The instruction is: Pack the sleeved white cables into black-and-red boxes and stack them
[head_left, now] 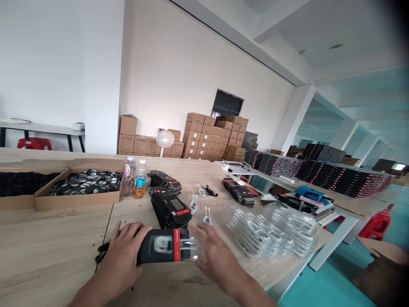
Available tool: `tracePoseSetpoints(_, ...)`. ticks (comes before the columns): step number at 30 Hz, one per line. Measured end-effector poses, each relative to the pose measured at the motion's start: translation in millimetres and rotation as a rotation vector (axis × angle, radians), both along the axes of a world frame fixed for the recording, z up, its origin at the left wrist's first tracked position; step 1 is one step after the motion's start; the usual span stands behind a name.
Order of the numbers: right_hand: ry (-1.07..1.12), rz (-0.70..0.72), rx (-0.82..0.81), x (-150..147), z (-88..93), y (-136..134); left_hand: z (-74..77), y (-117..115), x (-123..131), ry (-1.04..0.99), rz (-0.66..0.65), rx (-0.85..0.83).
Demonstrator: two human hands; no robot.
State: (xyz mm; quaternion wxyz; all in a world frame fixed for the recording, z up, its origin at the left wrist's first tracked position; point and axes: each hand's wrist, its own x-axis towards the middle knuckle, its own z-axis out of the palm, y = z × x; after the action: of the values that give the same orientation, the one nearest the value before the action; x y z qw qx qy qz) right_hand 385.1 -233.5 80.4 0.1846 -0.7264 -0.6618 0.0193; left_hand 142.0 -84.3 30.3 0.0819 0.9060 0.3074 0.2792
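Observation:
My left hand (123, 256) grips the left part of a black packaging box (156, 247) with a red band and a clear window, held level above the table. White cable shows through the window. From the box's right end sticks a white cable (191, 248) in a clear bag, with its plugs outside the box. My right hand (212, 251) is closed at the bag's outer end; its fingertips are slightly blurred. Just behind stands a stack of flat black boxes (169, 209). Loose white cables (207, 216) lie beside that stack. Bagged white cables (255, 232) are piled to the right.
On the left, a cardboard tray (76, 199) holds black and white round pieces. Two bottles (139, 181) stand by it. Small black parts (101, 252) lie near my left hand. More black boxes (238, 192) lie farther right. A fan (165, 139) and stacked cartons (204, 136) stand behind.

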Motion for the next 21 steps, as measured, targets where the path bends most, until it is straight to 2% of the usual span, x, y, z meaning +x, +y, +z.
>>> tracePoseSetpoints(2,0.082,0.139,0.099,-24.0,-1.5,0.2,1.6,-7.4,7.5,-0.079,0.012,-0.027)
tracePoseSetpoints(3,0.114,0.145,0.191,-34.1,-2.9,1.1,2.4,-10.9,11.5,-0.129,0.026,-0.057)
tracePoseSetpoints(6,0.294,-0.004,0.469,-53.0,-10.5,8.4,2.3,-20.3,23.4,-0.284,0.036,-0.198)
tracePoseSetpoints(8,0.540,-0.021,0.504,-57.3,-17.8,15.6,-1.4,-25.4,30.2,-0.369,0.010,-0.303)
tracePoseSetpoints(11,0.812,0.069,0.478,-58.1,-26.8,24.6,-11.1,-30.0,35.9,-0.462,-0.085,-0.466)
tracePoseSetpoints(14,0.780,0.147,0.536,-56.4,-30.6,27.5,-19.3,-30.9,35.0,-0.580,-0.225,-0.568)
tracePoseSetpoints(16,0.710,0.192,0.574,-54.8,-32.1,26.8,-21.0,-30.5,32.4,-0.668,-0.265,-0.585)
tracePoseSetpoints(21,0.600,0.230,0.630,-51.8,-32.8,21.2,-14.3,-30.7,24.2,-0.664,-0.345,-0.487)
